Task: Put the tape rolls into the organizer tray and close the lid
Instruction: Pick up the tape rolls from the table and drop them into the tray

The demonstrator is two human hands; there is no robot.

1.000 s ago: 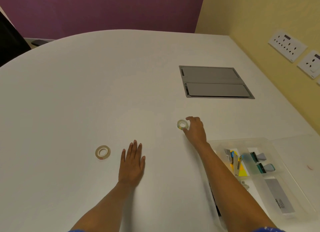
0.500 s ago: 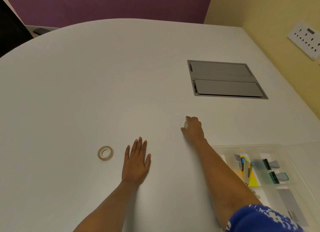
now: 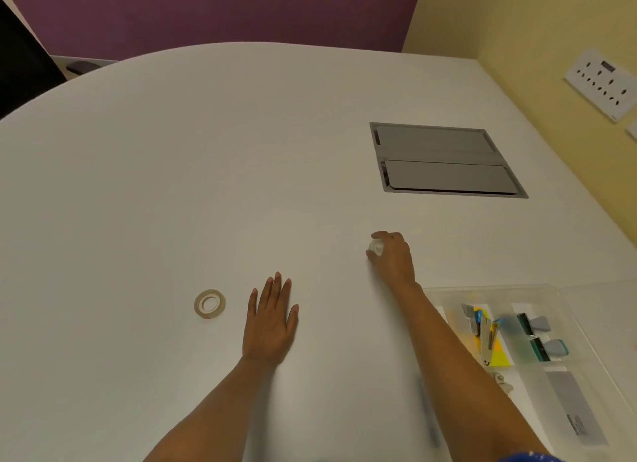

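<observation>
The white worktop (image 3: 172,186) fills most of the view, its far edge curving round at the left and running straight into the yellow wall at the right, with wide bare surface across the left and middle. Set flush into it toward the far right is a grey hatch panel (image 3: 444,160), well apart from both hands. At the near right corner sits the clear organizer tray (image 3: 551,292) — lid not over it, compartments showing a stapler (image 3: 486,334), two teal clips (image 3: 541,337) and a grey card (image 3: 575,410); the right forearm crosses just beside its left edge. The left hand (image 3: 270,320) lies flat, palm down, fingers (image 3: 277,289) stretched out and together, holding nothing. The right hand (image 3: 393,256) is out ahead of the tray, its fingers curled round a small tape roll (image 3: 375,247) that is mostly hidden by them — whether it is lifted off the surface cannot be told. A second tape roll (image 3: 209,303) lies flat just left of the left hand, not touching it, with open surface all round.
</observation>
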